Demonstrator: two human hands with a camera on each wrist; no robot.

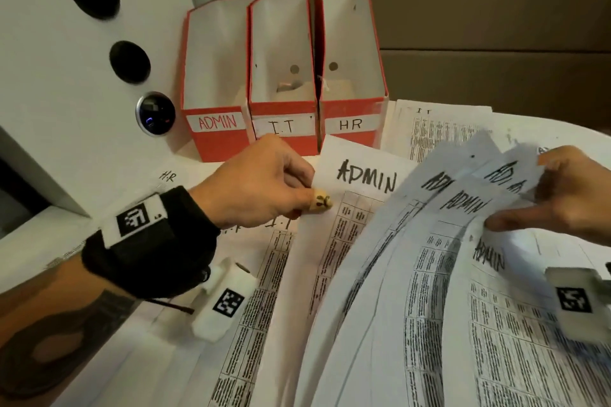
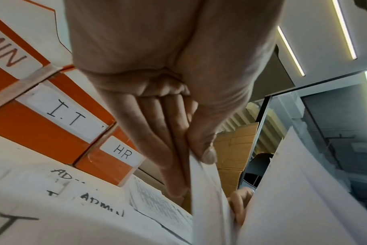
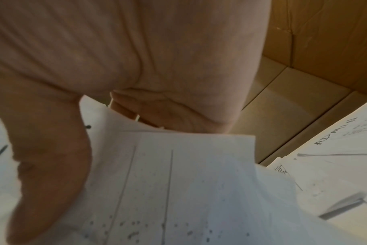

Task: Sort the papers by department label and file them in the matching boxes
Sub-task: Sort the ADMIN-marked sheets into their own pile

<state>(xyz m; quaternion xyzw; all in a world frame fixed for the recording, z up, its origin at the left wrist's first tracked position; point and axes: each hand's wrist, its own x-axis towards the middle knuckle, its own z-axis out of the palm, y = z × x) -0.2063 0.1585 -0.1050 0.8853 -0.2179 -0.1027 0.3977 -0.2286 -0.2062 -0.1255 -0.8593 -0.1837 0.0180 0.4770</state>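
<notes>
Three red file boxes stand at the back of the desk: ADMIN (image 1: 216, 122), I.T (image 1: 281, 125) and HR (image 1: 351, 124). My left hand (image 1: 264, 185) pinches the top left corner of a sheet headed ADMIN (image 1: 367, 177) between thumb and fingers, also seen in the left wrist view (image 2: 203, 182). My right hand (image 1: 568, 188) grips a fanned bunch of ADMIN sheets (image 1: 463, 201) by their top edge; its thumb (image 3: 50, 165) lies on the paper (image 3: 178, 182). Sheets marked I.T and HR lie flat underneath.
A white cabinet (image 1: 66, 92) with dark round knobs stands left of the boxes. More printed sheets (image 1: 439, 129) lie right of the HR box. Brown cardboard (image 1: 479, 26) rises behind the desk. A white tagged block (image 1: 224, 301) rests on the papers near my left wrist.
</notes>
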